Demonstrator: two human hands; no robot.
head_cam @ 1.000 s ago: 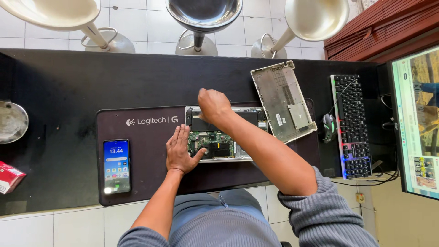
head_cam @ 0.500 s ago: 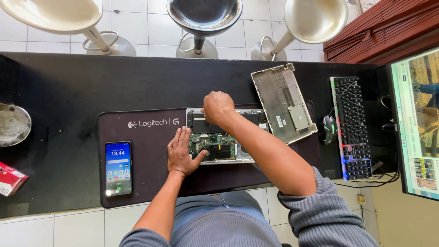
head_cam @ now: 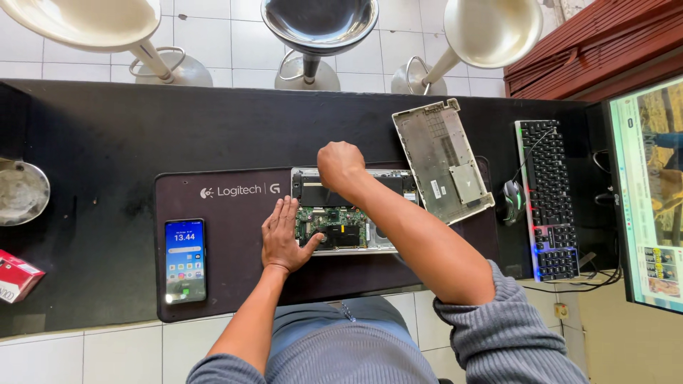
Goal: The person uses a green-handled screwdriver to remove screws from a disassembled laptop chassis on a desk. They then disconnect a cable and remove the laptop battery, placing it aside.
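Note:
An opened laptop (head_cam: 345, 227) lies bottom-up on a dark desk mat (head_cam: 228, 277), its green circuit board and black battery exposed. My left hand (head_cam: 282, 238) rests flat on the laptop's left edge, fingers pointing away and thumb on the board. My right hand (head_cam: 341, 167) is closed in a fist over the laptop's far middle edge. Whatever may be inside the fist is hidden. The removed grey bottom cover (head_cam: 441, 160) lies tilted just right of the laptop.
A lit smartphone (head_cam: 185, 259) lies on the mat's left end. A black keyboard (head_cam: 551, 192), a mouse (head_cam: 511, 195) and a monitor (head_cam: 651, 192) stand to the right. At the left edge sit a metal bowl (head_cam: 21, 192) and a red box (head_cam: 16, 276). Three stools (head_cam: 316, 28) stand beyond the counter.
My right fist has shifted slightly to the right over the laptop's far edge. My left hand stays flat in the same place.

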